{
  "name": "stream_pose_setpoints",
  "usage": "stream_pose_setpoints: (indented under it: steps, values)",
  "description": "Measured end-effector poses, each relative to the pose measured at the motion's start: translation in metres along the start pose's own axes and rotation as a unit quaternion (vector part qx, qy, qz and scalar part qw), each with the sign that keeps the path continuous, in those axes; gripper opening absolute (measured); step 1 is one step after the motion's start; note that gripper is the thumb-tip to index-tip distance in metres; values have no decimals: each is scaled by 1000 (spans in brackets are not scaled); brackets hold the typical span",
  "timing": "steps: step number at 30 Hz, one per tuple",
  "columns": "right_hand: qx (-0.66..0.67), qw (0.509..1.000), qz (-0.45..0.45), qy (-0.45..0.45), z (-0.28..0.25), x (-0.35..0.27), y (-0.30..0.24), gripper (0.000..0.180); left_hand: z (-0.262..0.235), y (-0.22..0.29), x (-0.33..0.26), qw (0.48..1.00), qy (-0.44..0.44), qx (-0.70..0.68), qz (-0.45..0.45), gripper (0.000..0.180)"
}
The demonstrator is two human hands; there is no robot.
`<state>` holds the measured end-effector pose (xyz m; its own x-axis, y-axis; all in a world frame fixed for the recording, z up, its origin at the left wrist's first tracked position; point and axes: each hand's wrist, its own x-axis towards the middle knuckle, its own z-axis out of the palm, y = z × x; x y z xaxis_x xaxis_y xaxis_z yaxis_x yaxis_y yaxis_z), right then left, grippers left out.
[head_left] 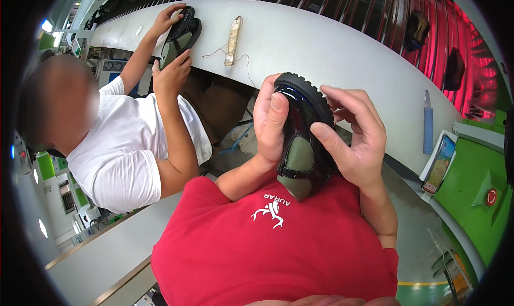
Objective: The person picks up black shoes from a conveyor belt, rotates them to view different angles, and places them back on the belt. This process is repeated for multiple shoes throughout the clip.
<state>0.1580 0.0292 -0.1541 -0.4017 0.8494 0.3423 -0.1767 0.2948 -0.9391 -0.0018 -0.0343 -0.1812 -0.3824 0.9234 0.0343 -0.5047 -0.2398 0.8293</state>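
A black shoe point(304, 110) with a toothed dark sole and olive-green panels is held up in front of my red shirt, its green end toward my chest. My left hand point(269, 125) grips it along the left side, the thumb pressed on the glossy black upper. On the other side my right hand point(360, 140) has its fingers bent around the shoe, the thumb against the upper and the fingertips by the sole edge. The shoe's far side and inside are hidden from me.
A co-worker in a white shirt point(120, 156) at the left handles a similar shoe point(182, 38). On the white worktop point(300, 32) lie a thread-wound stick point(233, 40) and a blue-handled knife point(428, 129). A roller conveyor with dark shoes runs behind; a green machine with a red button point(491, 197) stands right.
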Motion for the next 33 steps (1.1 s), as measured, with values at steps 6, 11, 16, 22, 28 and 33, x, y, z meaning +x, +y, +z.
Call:
stream_pose_setpoints:
  steps: [6,11,16,22,28,33]
  values:
    - [53,998,31,-1,0,-5,14,32,2,3,1,1000,-14,2,17,61]
    - [114,990,73,23,0,-1,4,28,9,4,7,1000,-16,-23,9,60]
    - [-55,998,-21,38,-7,2,-5,23,15,-2,13,999,-26,-29,22,53]
    - [-113,993,-23,6,-28,8,-10,39,28,-2,27,998,-45,4,34,45]
    - [-136,974,-105,-149,-55,-2,-36,118,49,11,57,998,61,12,26,61]
    - [-206,959,-172,-89,-67,8,-41,89,58,-3,57,995,79,-19,-50,62]
